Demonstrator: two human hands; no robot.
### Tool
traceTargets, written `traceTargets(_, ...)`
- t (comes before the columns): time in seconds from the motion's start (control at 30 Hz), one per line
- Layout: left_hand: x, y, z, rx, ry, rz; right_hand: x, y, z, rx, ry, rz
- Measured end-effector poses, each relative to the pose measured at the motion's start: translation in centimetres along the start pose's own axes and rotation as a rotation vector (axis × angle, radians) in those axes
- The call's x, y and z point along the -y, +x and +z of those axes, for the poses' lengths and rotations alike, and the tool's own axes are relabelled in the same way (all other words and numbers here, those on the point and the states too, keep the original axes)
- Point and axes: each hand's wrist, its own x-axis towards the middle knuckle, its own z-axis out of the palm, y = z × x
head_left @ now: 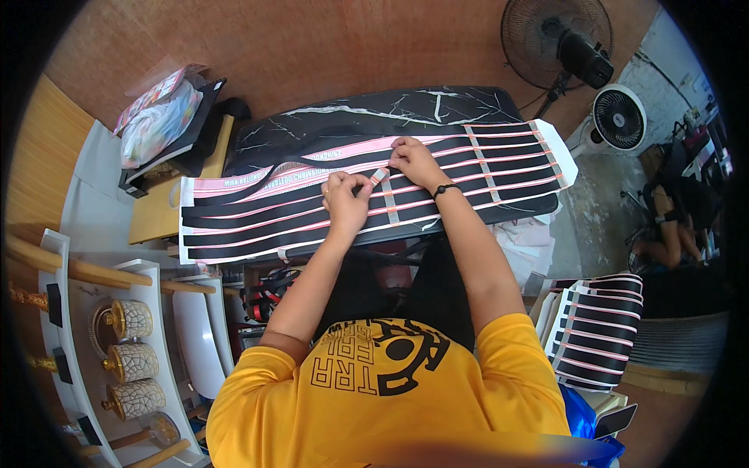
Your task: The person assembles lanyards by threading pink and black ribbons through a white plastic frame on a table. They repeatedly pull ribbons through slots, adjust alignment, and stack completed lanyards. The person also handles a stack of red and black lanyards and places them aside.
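Note:
A long white sheet with pink printed bands lies across the table, with several black ribbons running along it. My left hand is closed, thumb and fingertips pinching a small pale strip, perhaps tape, above the middle of the sheet. Just to its right, my right hand has its thumb and forefinger closed on a black ribbon; the exact contact is partly hidden. Greyish cross strips span the ribbons on the right part. Toward the left, some ribbons lie loose and crossed over the print.
The sheet rests on a black marble-patterned table. A rolled stack of similar striped sheets stands at my right. Two fans are at the far right. Shelves with golden jars stand left; a plastic bag lies back left.

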Motion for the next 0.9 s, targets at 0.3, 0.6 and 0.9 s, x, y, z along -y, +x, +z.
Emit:
traceTargets(0.3,-1.1,-5.0,-3.3,-0.033,-0.019,0.144,0.2,0.9,1.5,-0.139,-0.058,0.035)
traceTargets(0.6,0.8,-2.9,-3.6,-0.08,-0.134,-0.041,2.3,-2.3,-0.4,-0.083,-0.121,-0.191)
traceTargets(0.9,-1.2,-7.6,-5.9,0.023,-0.174,0.105,1.8,-1.8,2.0,-0.162,-0.23,-0.01)
